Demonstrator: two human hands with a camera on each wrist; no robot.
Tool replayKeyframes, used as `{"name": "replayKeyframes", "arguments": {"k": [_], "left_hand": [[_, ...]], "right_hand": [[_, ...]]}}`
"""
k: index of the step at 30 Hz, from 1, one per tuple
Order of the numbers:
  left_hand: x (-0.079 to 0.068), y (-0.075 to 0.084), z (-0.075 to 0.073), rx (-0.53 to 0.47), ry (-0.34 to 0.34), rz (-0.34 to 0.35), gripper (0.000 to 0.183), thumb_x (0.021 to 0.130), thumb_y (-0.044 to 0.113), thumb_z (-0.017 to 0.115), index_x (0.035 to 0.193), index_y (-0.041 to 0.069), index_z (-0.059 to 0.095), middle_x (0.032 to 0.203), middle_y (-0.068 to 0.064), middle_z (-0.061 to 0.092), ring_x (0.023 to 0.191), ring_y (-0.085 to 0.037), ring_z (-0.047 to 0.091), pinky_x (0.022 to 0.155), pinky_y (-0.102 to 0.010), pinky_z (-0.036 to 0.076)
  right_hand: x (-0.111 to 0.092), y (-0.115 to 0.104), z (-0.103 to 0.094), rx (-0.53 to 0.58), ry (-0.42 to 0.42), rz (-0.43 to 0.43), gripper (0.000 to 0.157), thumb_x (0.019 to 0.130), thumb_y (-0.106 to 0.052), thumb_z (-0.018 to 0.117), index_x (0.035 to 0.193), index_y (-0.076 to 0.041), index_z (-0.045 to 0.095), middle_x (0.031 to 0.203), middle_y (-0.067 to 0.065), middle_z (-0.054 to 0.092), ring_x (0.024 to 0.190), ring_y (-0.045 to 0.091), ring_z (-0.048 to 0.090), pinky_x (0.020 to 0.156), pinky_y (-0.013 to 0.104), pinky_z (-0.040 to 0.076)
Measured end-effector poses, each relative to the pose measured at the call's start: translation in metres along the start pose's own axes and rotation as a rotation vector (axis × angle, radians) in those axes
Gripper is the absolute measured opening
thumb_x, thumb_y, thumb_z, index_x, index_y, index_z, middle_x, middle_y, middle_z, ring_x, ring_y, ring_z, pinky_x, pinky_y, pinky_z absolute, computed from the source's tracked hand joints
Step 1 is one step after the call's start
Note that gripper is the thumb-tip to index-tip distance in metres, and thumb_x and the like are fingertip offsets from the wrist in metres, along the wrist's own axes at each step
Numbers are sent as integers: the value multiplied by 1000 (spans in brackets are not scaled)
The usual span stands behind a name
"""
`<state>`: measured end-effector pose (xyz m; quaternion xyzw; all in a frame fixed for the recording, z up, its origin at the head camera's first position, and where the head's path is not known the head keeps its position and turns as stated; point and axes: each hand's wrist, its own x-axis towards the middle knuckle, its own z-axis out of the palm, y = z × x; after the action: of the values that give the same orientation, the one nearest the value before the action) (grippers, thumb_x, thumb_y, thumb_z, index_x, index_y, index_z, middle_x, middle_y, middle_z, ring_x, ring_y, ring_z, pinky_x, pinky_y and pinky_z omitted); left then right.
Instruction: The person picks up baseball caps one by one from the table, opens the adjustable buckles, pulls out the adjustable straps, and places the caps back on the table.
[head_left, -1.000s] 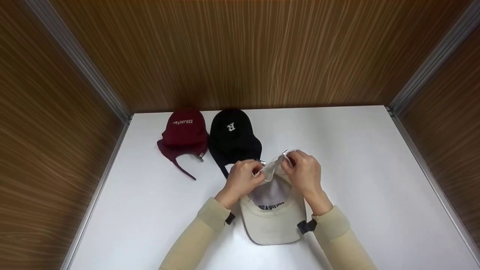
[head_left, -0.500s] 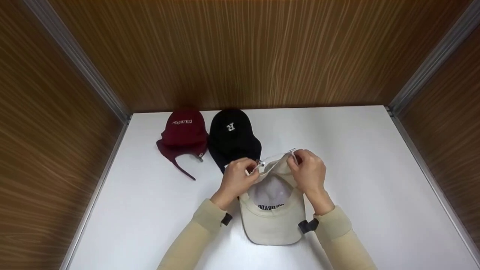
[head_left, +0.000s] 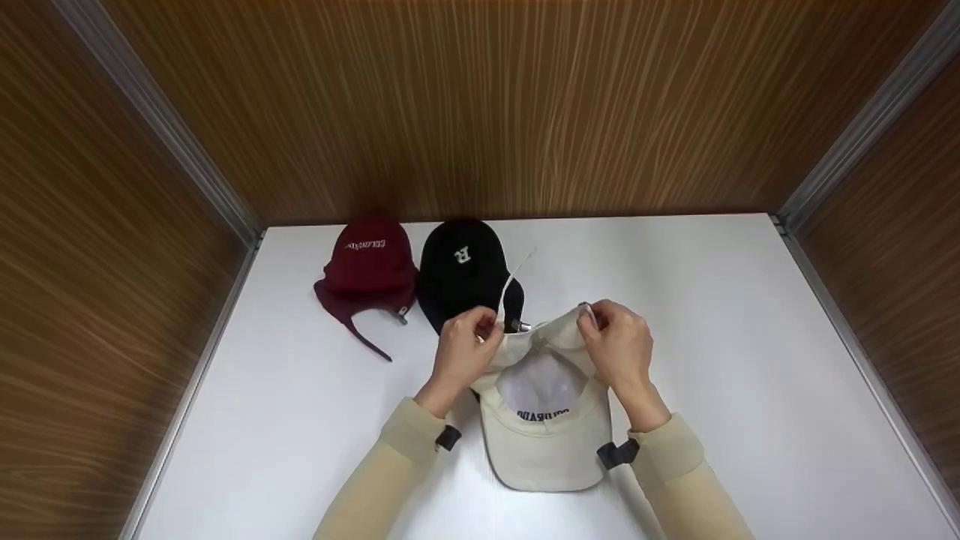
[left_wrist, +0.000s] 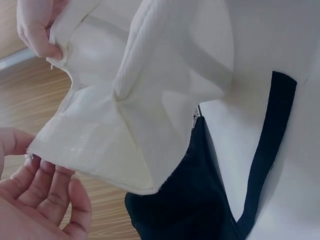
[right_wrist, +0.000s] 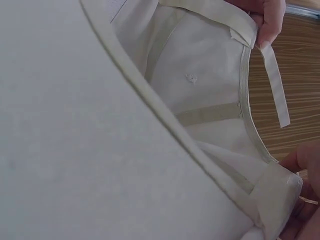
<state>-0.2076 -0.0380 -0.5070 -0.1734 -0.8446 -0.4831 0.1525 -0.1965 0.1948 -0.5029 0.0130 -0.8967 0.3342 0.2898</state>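
Observation:
A beige cap (head_left: 547, 459) lies with its brim toward me and its inside facing up, dark lettering showing reversed. My left hand (head_left: 459, 351) pinches the left corner of its back opening. From those fingers the loose beige strap (right_wrist: 276, 86) sticks out freely. With thumb and fingers, my right hand (head_left: 619, 343) holds the opposite corner, where a small metal buckle (head_left: 584, 305) peeks out. Between the two hands the curved back edge is spread apart. In the left wrist view, the cap's cloth (left_wrist: 170, 75) fills the middle.
Just behind the left hand lies a black cap (head_left: 465, 281) with a white letter, partly covered; its dark strap (left_wrist: 276, 115) shows in the left wrist view. A maroon cap (head_left: 373, 266) sits left of it. Wood-grain panels (head_left: 480, 105) enclose the white table (head_left: 262, 420).
The strap has come away from the buckle side and now points up from the left hand. My left hand has shifted slightly left, widening the gap; the right moved slightly right.

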Motion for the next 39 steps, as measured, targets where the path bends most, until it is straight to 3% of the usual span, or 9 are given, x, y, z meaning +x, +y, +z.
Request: {"name": "replayKeyframes", "arguments": {"k": [9, 14, 22, 27, 32, 39], "left_hand": [[-2, -6, -5, 91, -335, -63, 13, 86, 18, 71, 90, 7, 74, 76, 4, 67, 70, -11, 61, 68, -26, 49], [-3, -6, -2, 113, -386, -65, 15, 87, 21, 72, 92, 7, 75, 76, 4, 65, 69, -11, 58, 66, -27, 47], [-1, -6, 1, 118, -333, -41, 14, 88, 17, 72, 93, 5, 77, 80, 0, 68, 71, -12, 60, 66, -26, 49], [0, -7, 1, 137, -214, 1, 9, 86, 14, 73, 85, 7, 77, 75, 0, 65, 68, -14, 60, 65, -27, 49], [0, -7, 2, 131, -68, -18, 7, 84, 12, 74, 81, 7, 78, 70, 1, 61, 65, -15, 57, 61, -27, 47], [0, -9, 2, 142, 10, -69, 8, 83, 13, 75, 76, 9, 75, 67, 4, 58, 61, -11, 54, 58, -28, 45]], "right_hand": [[-1, 2, 1, 26, -28, 40, 13, 85, -12, 69, 74, -6, 71, 59, 1, 56, 53, 19, 50, 50, 36, 38], [-2, 1, 1, 33, -47, 57, 13, 86, -13, 68, 75, -7, 71, 60, 1, 56, 53, 19, 50, 51, 36, 38], [-2, -1, -6, 21, -145, 105, 14, 88, -17, 68, 82, -6, 72, 63, 2, 57, 56, 20, 51, 53, 36, 38], [-2, -1, -15, 4, -245, 163, 16, 89, -20, 68, 89, -5, 71, 68, 3, 58, 60, 21, 50, 54, 36, 37], [-4, 4, -24, -24, -372, 214, 28, 92, -27, 65, 104, -2, 68, 80, 8, 64, 69, 24, 57, 61, 42, 44], [-10, 20, -35, -16, -528, 260, 45, 94, -33, 64, 120, 4, 60, 98, 17, 67, 84, 30, 63, 71, 48, 50]]}}
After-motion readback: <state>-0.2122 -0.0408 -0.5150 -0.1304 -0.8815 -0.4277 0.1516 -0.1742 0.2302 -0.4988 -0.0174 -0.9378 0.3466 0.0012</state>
